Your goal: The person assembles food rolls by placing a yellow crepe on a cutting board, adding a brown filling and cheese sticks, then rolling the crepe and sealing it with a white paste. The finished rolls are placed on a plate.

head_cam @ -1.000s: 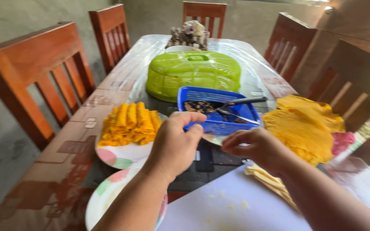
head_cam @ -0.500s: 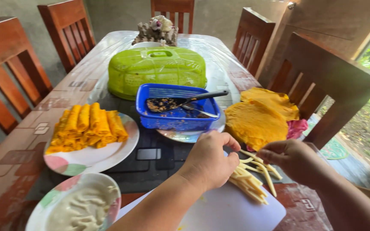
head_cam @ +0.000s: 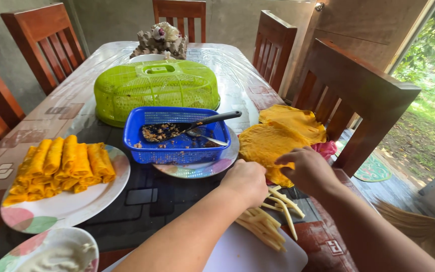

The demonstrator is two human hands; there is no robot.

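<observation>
Under both hands — left point(head_cam: 247, 182), right point(head_cam: 308, 170) (grips unclear) — lie pale strips point(head_cam: 268, 221).

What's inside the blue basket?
The blue basket holds a dark crumbly filling, heaped at its left end, and a black-handled spoon leaning out over the rim. The near wall hides part of the bottom, so anything lying there cannot be seen.
</observation>
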